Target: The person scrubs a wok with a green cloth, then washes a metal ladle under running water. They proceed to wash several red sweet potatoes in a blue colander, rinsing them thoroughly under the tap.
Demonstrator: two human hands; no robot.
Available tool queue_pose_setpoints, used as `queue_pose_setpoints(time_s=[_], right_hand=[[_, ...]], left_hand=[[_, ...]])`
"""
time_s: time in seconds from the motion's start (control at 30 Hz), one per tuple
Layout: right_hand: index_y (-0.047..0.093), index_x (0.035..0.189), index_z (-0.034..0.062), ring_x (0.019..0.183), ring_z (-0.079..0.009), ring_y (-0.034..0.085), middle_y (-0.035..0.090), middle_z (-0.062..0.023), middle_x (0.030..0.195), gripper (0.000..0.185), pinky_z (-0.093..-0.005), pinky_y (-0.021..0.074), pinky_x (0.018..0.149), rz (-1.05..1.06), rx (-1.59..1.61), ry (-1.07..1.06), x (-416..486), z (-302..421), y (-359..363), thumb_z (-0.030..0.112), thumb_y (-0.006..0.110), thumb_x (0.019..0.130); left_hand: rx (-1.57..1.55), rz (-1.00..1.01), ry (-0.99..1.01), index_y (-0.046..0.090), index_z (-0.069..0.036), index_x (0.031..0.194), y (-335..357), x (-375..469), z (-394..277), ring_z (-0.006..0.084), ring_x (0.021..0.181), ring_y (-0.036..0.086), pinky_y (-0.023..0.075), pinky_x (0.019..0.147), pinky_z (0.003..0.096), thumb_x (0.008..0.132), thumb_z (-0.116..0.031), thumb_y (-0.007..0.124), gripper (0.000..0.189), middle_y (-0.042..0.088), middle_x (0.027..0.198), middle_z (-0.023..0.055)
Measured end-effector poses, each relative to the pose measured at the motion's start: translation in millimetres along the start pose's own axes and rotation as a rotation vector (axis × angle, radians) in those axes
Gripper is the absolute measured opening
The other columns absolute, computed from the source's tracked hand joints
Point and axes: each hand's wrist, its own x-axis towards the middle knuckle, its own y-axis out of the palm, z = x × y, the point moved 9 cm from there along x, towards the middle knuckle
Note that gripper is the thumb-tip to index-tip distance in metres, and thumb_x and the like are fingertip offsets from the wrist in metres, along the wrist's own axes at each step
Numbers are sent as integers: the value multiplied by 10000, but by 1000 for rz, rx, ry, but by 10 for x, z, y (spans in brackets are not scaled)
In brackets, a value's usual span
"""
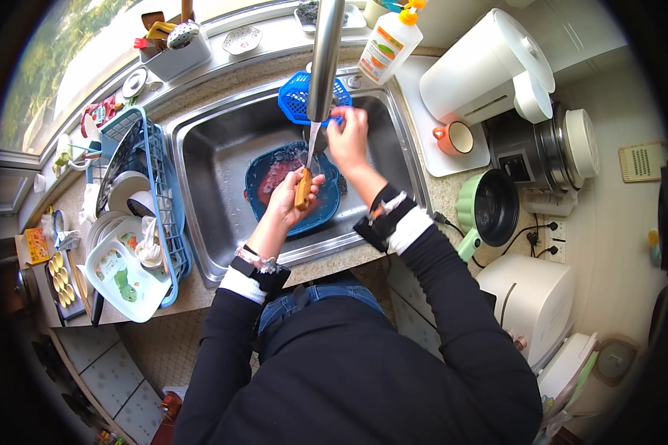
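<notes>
My left hand (289,194) is closed around the wooden handle (303,192) of a kitchen tool. Its far end is hard to make out under the stream of water (313,142). The water runs from a steel tap (325,61). Below my hand, a dark blue basin (325,217) stands in the steel sink (211,167), with reddish contents and water in it. My right hand (348,139) is raised just right of the tap's mouth with fingers bent. It is close to a blue plastic strainer basket (295,99); whether its fingertips hold anything is unclear.
A blue dish rack (170,222) with plates stands left of the sink. On the right are an orange mug (455,139) on a white tray (448,164), a white water dispenser (479,72) and a green pan (487,206). A pump bottle (389,47) stands behind the sink.
</notes>
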Motion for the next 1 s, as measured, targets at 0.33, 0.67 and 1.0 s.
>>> queue_pose_setpoints(time_s=[0.33,0.67,1.0], right_hand=[[401,1250,-33,928,-233,578,546,-166,1114,402,-366,478,822,514,689,1121,-1214,-837,1174,207,460,932],[535,1102,-17,972,-244,563,567,-158,1105,299,-364,449,871,358,724,1153,-1225,-994,1125,211,427,943],[445,1197,-69,1151,-362,493,497,-286,1208,379,-385,386,971,215,419,1092,-1553,-977,1307,173,410,907]], left_hand=[[-97,-31,44,533,1,964,-168,690,-144,271,810,594,517,739,361,802,-192,485,257,593,887,144],[62,-140,-15,578,-31,955,-221,923,-62,239,800,612,514,710,407,870,-226,548,215,626,874,109],[299,-199,72,557,-53,1095,-291,257,-100,224,809,625,525,705,367,924,-152,427,237,631,961,100]])
